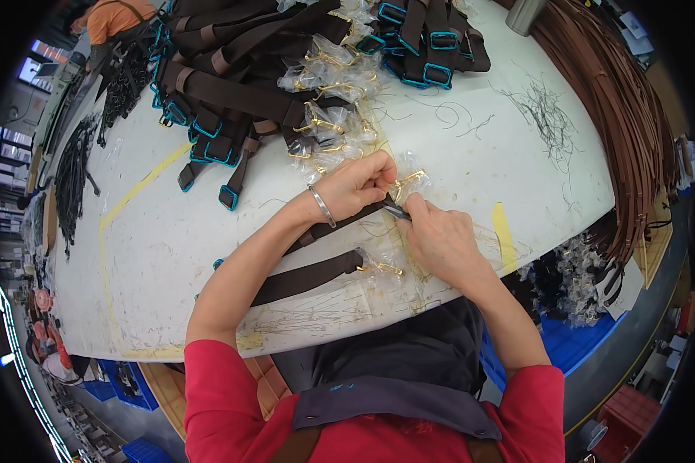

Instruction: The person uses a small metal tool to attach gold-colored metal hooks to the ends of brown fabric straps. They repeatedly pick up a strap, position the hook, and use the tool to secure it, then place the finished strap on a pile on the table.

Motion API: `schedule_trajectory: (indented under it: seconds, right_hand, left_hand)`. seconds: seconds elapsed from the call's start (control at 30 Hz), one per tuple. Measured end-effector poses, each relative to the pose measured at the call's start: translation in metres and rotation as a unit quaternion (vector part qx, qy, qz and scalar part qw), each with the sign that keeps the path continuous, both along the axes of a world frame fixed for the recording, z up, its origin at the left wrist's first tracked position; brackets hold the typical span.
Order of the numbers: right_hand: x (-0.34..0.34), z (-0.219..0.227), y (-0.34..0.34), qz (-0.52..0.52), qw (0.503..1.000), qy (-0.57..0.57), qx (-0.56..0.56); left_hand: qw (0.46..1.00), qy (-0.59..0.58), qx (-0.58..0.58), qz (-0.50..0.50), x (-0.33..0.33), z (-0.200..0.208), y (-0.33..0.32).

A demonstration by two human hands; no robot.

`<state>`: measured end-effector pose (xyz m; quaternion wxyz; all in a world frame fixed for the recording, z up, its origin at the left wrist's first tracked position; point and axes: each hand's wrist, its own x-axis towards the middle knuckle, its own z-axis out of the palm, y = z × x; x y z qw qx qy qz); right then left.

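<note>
Your right hand is clamped on a small metal tool, maybe snips; your left hand has fingers together at the dark strap end, near the wrapped gold hook. The tip is so close that one slip could nick finger or strap

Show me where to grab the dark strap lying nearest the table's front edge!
I'd pinch the dark strap at its middle, probably coming from the near side: that stretch is a broad, uncovered band. Its right end has a gold hook in clear plastic, and the left forearm covers part further left.
</note>
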<state>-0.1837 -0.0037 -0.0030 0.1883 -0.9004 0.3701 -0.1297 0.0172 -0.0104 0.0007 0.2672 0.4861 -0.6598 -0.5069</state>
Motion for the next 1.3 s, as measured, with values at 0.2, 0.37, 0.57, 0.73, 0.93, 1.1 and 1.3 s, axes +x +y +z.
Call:
schedule_trajectory:
  seconds: [0.2,0.37,0.57,0.73,0.93,1.1,1.3]
  right_hand:
    - [0.002,-0.003,0.002,0.006,1.000,-0.001,-0.013]
    - [0.002,-0.006,0.001,-0.002,1.000,-0.006,-0.003]
    - [0.001,-0.002,-0.003,0.000,1.000,-0.003,0.030]
    - [0.001,0.002,-0.002,0.022,0.999,0.005,0.033]
    - [0.000,0.002,-0.002,0.034,0.999,0.014,0.021]
    - [0.000,0.001,-0.002,0.042,0.999,0.017,0.012]
    - [0.001,0.000,-0.001,0.038,0.999,0.016,0.006]
  left_hand:
    - [1.000,-0.006,-0.012,-0.013,-0.001,-0.002,-0.001]
    - [0.994,0.083,0.059,0.044,-0.005,0.004,-0.002]
    - [0.921,-0.362,-0.134,-0.055,0.004,0.018,0.016]
    - [0.933,-0.342,-0.091,-0.071,0.001,0.018,0.019]
    - [0.930,-0.338,-0.121,-0.079,0.000,0.012,0.020]
    - [0.934,-0.324,-0.126,-0.084,0.004,0.012,0.019]
    - [0.939,-0.304,-0.127,-0.093,0.002,0.013,0.017]
